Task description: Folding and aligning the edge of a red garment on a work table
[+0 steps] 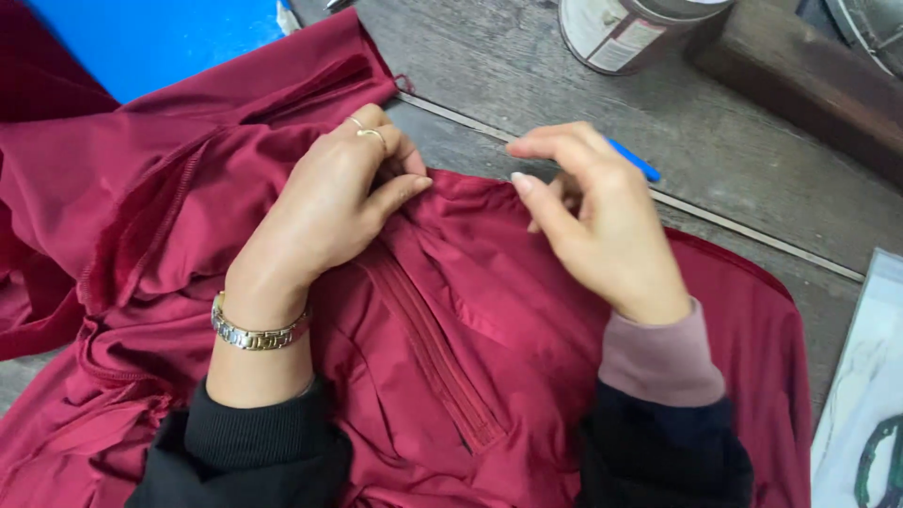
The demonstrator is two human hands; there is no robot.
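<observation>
**Around the edges of the worktop**

The worktop (752,179) is made of grey, weathered wooden planks, with a thin pale strip (752,235) running slantwise across it from the far middle toward the right edge. At the far edge stands a round metal tin (625,28) with a paper label, cut off by the top of the view. Just beside it, toward the far right corner, lies a dark wooden block (800,80). A bright blue sheet (160,38) covers the far left corner. At the near right corner rests a pale, glossy sheet (865,404) with a dark green curved mark on it.
</observation>
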